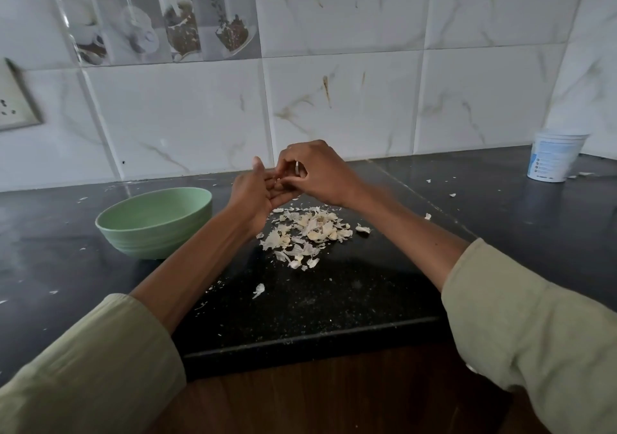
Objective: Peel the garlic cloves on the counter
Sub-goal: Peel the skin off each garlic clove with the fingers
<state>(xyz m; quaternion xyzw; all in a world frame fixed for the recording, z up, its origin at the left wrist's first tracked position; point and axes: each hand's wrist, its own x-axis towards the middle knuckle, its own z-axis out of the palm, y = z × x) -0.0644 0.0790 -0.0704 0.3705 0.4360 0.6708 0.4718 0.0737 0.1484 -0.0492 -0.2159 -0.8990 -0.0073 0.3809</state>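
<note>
We are holding a garlic clove (279,180) above the desk (334,293), toward its back edge: our left hand (255,196) is cradling it on curled fingers, and our right hand (317,175) is pinching at it from just beside, over the skins (307,230). We cannot tell its long axis.

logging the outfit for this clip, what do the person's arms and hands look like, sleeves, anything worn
Both arms wear loose, pale sage-green sleeves pushed up toward the elbows, leaving the forearms bare. The fabric looks soft and slightly ribbed. The left hand and right hand are bare: no gloves, watch or bracelet shows. Rings cannot be ruled out, as the fingers overlap.
</note>
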